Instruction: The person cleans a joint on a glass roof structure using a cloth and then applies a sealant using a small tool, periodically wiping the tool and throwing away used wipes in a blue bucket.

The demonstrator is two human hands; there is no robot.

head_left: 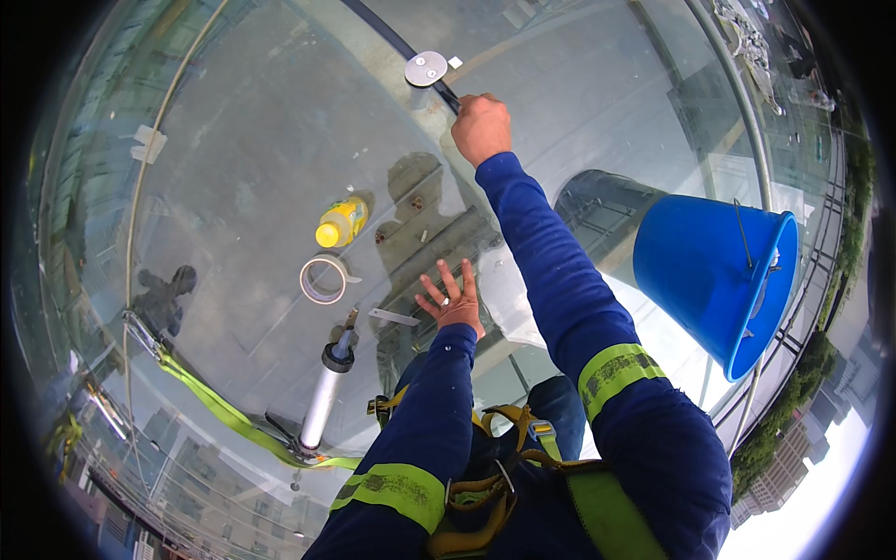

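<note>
Right hand (pixel 483 131) curled at black strip (pixel 383 26) by disc (pixel 427 69), 12 o'clock, can't tell your pinch; left hand (pixel 455 303) spread on glass (pixel 247 187). Likely working the strip; next wants steady pressure along it

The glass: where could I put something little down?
A wide patch of bare glass lies beyond the yellow bottle, between the rope at left and the round metal disc. Another lies between the right hand and grey pipe, above the blue bucket. It's crowded beside the left hand: tape roll, caulking gun, flat strip.
</note>
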